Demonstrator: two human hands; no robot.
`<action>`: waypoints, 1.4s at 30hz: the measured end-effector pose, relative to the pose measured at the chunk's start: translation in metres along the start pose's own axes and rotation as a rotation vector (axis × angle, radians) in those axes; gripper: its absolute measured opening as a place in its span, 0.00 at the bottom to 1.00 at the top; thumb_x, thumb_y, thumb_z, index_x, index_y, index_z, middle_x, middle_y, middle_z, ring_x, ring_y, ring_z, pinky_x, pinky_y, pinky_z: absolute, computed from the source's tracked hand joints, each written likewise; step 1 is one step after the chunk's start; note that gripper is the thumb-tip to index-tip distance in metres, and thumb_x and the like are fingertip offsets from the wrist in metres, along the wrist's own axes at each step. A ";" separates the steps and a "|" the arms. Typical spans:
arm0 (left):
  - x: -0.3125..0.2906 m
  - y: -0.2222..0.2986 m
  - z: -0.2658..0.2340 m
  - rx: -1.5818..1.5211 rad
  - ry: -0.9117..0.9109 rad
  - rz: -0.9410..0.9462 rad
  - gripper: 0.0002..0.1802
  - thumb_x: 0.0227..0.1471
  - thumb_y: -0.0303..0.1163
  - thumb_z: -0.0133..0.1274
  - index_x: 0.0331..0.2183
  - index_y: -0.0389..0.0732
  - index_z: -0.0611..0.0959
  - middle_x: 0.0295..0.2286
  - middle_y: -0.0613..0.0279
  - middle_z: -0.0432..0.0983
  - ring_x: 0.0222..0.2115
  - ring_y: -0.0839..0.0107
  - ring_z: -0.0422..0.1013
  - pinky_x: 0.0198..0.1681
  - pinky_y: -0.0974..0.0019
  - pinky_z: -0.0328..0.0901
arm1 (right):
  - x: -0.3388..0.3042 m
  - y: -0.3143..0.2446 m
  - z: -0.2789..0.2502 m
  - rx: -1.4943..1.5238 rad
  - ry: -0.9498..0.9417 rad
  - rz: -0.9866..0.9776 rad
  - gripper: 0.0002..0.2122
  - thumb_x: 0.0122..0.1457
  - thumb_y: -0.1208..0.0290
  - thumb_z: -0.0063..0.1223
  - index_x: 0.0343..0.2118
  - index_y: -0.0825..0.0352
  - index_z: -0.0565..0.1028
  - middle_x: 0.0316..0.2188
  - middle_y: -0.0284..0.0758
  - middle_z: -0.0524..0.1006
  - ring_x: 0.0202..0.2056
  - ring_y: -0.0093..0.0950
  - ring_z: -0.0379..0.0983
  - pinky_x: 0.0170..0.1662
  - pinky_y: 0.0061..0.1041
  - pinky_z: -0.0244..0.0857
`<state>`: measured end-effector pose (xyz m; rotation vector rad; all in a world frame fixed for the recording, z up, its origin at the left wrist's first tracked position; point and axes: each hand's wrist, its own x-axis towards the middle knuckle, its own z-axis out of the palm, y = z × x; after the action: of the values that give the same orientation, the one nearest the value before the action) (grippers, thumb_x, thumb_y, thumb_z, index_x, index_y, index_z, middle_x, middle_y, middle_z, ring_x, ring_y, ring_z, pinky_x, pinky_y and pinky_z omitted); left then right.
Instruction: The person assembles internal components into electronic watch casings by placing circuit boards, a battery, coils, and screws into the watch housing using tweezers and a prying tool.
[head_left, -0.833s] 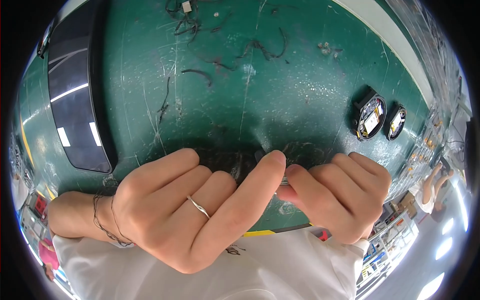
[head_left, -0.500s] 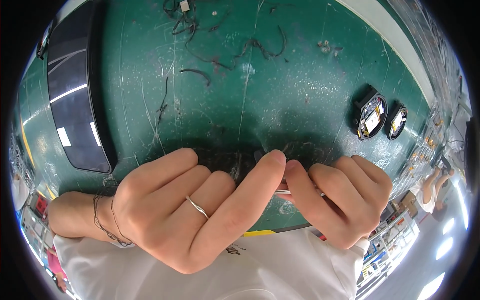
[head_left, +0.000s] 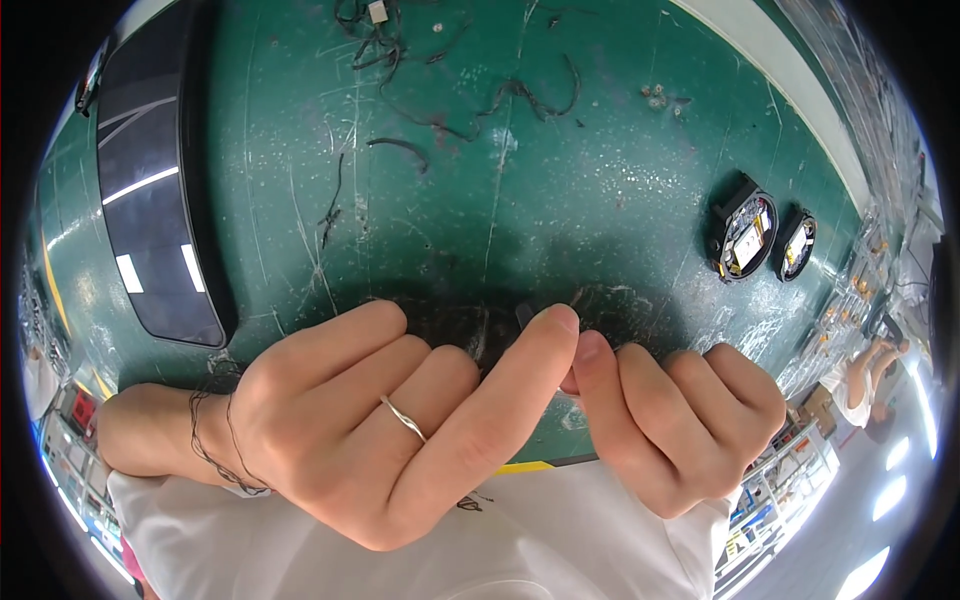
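My left hand (head_left: 370,430), with a ring on one finger and thin dark bands at the wrist, is closed in front of my body. Its index fingertip meets that of my right hand (head_left: 670,420), whose fingers are also curled in. Just behind the left index finger a small dark piece (head_left: 525,314) pokes out. The rest of it is hidden, so its kind cannot be told. Whatever the right fingertips pinch is covered by the fingers. Two round black watch-like cases (head_left: 745,238) with exposed innards lie to the right of my hands.
On the scratched green work surface (head_left: 450,220), a long glossy black panel (head_left: 150,200) lies at the left. Loose black wires (head_left: 515,90), one with a white connector (head_left: 377,12), are scattered at the far side. Small bits (head_left: 660,98) lie far right. Shelving stands beyond the right edge.
My right hand has moved slightly down, and its fingertips sit a little lower against the left ones. A thin pale edge seen earlier between the hands is now hidden.
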<state>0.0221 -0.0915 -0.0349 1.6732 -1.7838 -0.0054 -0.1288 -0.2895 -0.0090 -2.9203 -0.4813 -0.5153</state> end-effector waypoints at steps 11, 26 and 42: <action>0.001 0.001 -0.001 -0.041 -0.028 0.019 0.16 0.53 0.20 0.65 0.39 0.16 0.81 0.32 0.45 0.85 0.13 0.81 0.62 0.14 0.74 0.51 | -0.003 0.002 0.007 0.142 0.021 0.033 0.04 0.43 0.79 0.64 0.24 0.68 0.80 0.18 0.25 0.68 0.17 0.16 0.60 0.19 0.18 0.44; -0.001 0.002 -0.001 -0.075 -0.029 0.020 0.14 0.53 0.17 0.60 0.41 0.18 0.82 0.22 0.59 0.79 0.12 0.81 0.60 0.14 0.74 0.51 | -0.008 0.009 0.015 0.321 0.025 0.040 0.05 0.49 0.77 0.68 0.25 0.67 0.80 0.18 0.24 0.65 0.15 0.17 0.56 0.17 0.19 0.44; 0.004 -0.001 -0.002 -0.103 -0.042 0.067 0.17 0.51 0.18 0.66 0.40 0.16 0.80 0.23 0.55 0.79 0.13 0.80 0.62 0.13 0.74 0.51 | -0.008 0.006 0.015 0.388 0.034 0.097 0.11 0.39 0.80 0.65 0.29 0.71 0.79 0.19 0.28 0.69 0.14 0.17 0.56 0.18 0.21 0.41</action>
<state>0.0245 -0.0938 -0.0319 1.5506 -1.8387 -0.1016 -0.1299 -0.2948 -0.0260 -2.5446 -0.3829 -0.4046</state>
